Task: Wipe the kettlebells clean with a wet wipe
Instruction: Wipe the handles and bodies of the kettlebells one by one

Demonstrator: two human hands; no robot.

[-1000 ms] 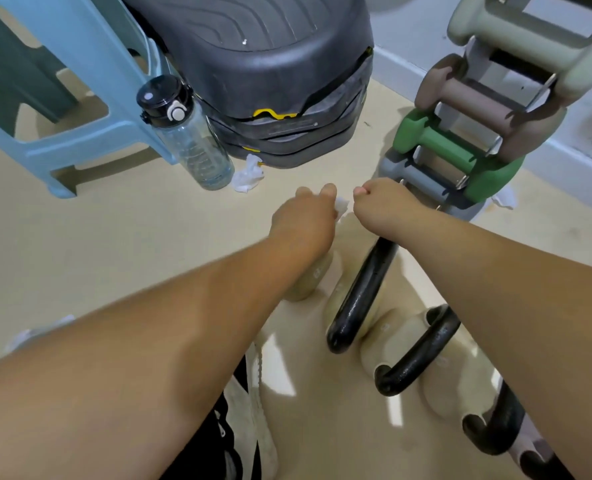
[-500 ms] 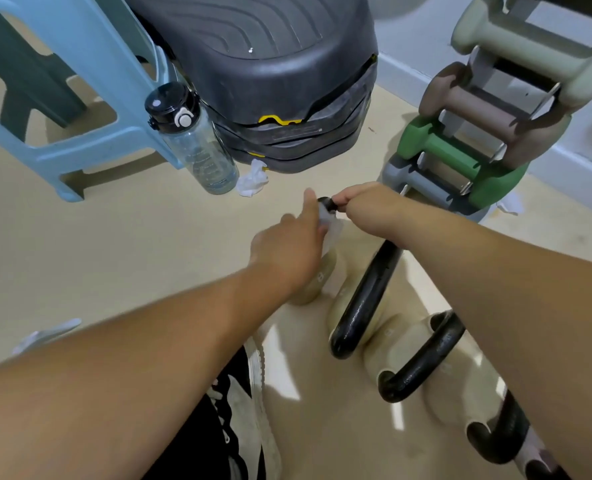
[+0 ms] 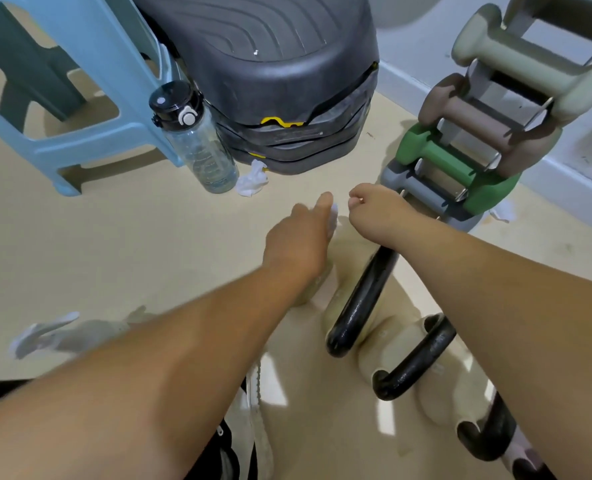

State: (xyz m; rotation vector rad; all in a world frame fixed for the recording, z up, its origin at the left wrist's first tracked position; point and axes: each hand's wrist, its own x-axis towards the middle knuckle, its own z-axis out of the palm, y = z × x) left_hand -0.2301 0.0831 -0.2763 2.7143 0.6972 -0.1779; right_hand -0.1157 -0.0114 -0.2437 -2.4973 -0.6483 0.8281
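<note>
left hand pinching a white wet wipe, right hand clenched round the far kettlebell by its black handle, wipe just beside that fist, kettlebell on the floor near the dumbbell rack

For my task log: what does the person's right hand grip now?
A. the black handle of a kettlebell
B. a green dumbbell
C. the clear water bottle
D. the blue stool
A: the right hand is curled round the top of the black handle, which runs out from under it.
</note>
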